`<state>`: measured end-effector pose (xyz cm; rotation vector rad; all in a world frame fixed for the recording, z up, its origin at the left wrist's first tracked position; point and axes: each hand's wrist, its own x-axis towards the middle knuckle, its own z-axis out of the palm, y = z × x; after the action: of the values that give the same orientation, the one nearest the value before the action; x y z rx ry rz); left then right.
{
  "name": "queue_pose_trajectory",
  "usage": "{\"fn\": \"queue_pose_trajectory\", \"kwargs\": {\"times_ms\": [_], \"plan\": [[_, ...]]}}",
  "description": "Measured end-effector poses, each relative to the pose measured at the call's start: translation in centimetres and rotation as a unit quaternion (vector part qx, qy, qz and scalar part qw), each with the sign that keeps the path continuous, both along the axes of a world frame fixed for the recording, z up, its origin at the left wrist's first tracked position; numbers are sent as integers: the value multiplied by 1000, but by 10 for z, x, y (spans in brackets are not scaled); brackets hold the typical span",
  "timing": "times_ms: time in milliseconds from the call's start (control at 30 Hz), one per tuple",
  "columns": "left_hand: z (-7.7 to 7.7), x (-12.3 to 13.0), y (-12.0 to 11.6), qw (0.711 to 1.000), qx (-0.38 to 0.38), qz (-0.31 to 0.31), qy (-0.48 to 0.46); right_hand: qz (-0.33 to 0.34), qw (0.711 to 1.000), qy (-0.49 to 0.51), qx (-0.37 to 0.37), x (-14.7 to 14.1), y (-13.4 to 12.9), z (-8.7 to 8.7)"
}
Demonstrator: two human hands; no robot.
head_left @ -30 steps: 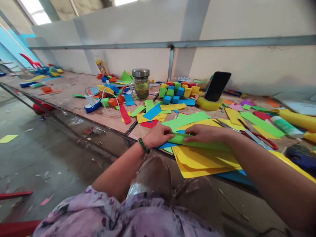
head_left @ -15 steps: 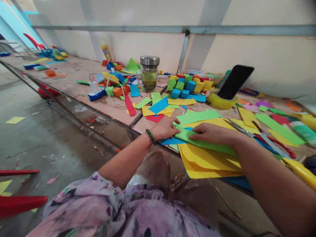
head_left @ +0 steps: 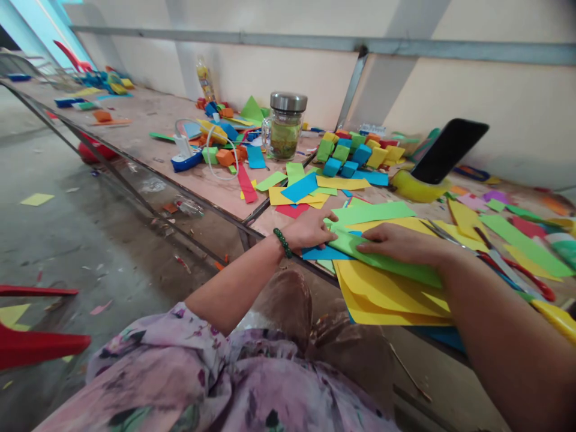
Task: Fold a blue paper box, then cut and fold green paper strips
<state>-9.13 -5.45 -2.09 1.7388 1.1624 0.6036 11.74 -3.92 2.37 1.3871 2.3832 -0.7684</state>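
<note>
Since a second ago, the left index finger has straightened out past the end of the long, folded green paper, and the right fingers have settled flatter onto it. Nearest the body, a stack of yellow paper sheets juts over the table's front edge; the green paper lies across its upper part. At the left end is the left hand, index extended and the others bent against the paper; whether they pinch it, I cannot tell. The right hand rests on the paper with fingers close together; its grip underneath is hidden. For a straight crease, I'd hold the left end still, line up the long edges, then press outward evenly, keeping the work over the tabletop, as the overhanging stack could give. Just beyond lie a flat light-green paper strip and, to the right, red-handled metal scissors, their blades best kept off the fold. Farther back sit small multicoloured cubes and a lidded glass mug.
</note>
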Motion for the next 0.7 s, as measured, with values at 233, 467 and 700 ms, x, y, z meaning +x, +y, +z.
{"fn": "queue_pose_trajectory", "kwargs": {"times_ms": [233,467,700], "plan": [[1,0,1,999,27,2,37,-7,1000,-1,2,0,-1,0],[1,-3,2,996,72,-37,44,-15,1000,-2,5,3,1,-6],[4,-1,3,987,120,-51,92,-19,1000,-16,12,3,2,-7]]}}
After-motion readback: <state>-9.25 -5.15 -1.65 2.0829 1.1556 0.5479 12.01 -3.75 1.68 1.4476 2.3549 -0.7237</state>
